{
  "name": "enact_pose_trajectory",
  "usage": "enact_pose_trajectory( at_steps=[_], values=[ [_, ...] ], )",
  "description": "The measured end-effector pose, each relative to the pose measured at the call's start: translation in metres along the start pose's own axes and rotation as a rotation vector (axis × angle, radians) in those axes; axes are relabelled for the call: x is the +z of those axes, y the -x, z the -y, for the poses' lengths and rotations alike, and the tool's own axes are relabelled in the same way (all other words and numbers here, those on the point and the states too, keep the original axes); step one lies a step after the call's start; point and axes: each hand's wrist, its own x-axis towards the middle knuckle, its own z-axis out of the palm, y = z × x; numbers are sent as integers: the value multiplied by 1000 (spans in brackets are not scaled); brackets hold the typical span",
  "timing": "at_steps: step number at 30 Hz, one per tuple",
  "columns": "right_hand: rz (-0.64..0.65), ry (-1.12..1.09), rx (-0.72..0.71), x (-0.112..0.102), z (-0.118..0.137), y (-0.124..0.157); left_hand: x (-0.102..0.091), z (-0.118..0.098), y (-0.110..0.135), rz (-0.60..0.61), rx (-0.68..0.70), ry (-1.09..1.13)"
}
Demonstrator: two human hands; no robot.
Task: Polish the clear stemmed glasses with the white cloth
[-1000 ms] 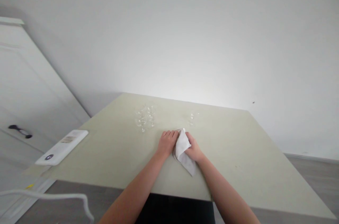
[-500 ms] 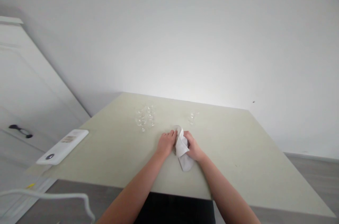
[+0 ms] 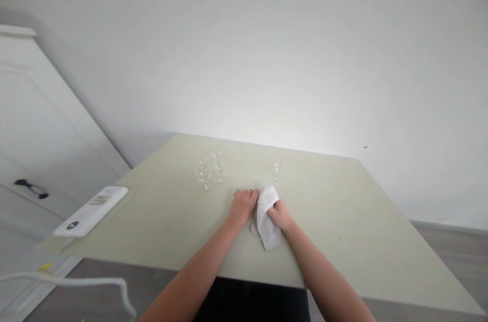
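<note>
My right hand is closed on a white cloth, its thumb pressed into the fold. The cloth stands up between both hands and hangs down towards the table's front edge. Against its left side, my left hand has its fingers curled round what looks like a small clear glass, mostly hidden by fingers and cloth; only a glint shows. Beyond my left hand stands a cluster of several small clear glasses. Another group of clear glassware stands beyond the cloth, too faint to count.
All this is on a pale greenish table against a white wall. A white power strip or flat box lies at its left edge. A white cabinet with a dark handle is on the left; a white cable hangs at lower left.
My right hand has turned and drawn the cloth slightly right and towards me, so more of its flat side shows. My left hand has shifted slightly right.
</note>
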Motion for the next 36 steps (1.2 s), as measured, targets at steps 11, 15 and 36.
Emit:
enact_pose_trajectory(
  at_steps=[11, 15, 36],
  values=[
    [-45, 39, -20, 3, 6, 0, 2, 10, -5, -104, -13, 59],
    [-139, -74, 200, 4, -3, -1, 4, 7, -4, -175, 133, 49],
    [110, 162, -251, 1, 15, 3, -7, 8, -7, 162, -221, 159]
  ],
)
